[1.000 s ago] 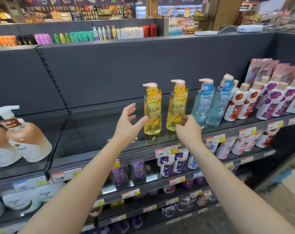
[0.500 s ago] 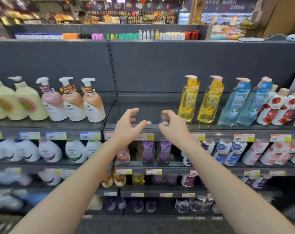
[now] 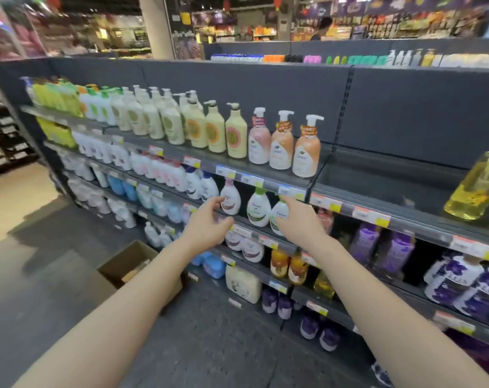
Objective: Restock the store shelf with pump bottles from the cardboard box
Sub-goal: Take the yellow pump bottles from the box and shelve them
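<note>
Head view is showing both hands empty and hanging in mid-air in front of the shelving. Left hand [image 3: 209, 229] is sitting with fingers loosely spread and curled, gripping nothing. Right hand [image 3: 299, 221] is likewise loose and holding nothing, its fingers lying across the white bottles behind it; I can't tell if they are touching.

Progress, as I'm judging it: restock is partway. Top shelf [image 3: 383, 177] is carrying yellow pump bottles [image 3: 474, 189] at the right edge of the frame, and a wide bare stretch is sitting between them and the orange-and-white pump bottles [image 3: 306, 149] to the left. That gap is looking like the space left to fill. Cardboard box [image 3: 131, 266] is sitting open on the floor, low and left, well apart from both hands, so the next pickup is calling for a reach down to it.

Hard to read:
- Left forearm is covering the box's right side; something tan is showing inside, but whether any bottles are remaining is not visible.
- Yellow bottles are getting cut off by the frame edge, so the count is unknown.
- Whole frame is blurring; labels and price tags are not legible.
- Back of the bare shelf stretch is dark.
</note>
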Action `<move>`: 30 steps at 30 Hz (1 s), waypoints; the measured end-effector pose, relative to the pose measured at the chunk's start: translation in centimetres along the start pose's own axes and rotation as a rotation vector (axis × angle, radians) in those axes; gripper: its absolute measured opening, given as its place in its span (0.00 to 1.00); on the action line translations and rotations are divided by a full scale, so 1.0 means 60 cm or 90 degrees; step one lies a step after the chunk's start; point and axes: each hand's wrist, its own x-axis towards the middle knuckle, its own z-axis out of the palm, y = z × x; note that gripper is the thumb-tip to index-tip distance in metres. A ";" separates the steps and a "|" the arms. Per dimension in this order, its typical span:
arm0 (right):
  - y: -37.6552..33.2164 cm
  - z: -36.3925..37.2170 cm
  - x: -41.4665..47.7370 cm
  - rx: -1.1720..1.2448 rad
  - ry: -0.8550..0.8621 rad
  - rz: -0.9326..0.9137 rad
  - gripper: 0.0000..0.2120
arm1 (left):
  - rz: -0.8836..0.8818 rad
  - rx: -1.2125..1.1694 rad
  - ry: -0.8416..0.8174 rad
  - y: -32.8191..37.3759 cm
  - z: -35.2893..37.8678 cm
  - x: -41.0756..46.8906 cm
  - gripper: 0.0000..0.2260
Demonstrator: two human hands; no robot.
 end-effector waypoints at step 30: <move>-0.707 0.890 0.365 -0.061 -0.245 -0.040 0.11 | -0.233 0.196 -0.031 -0.891 -0.685 0.146 0.33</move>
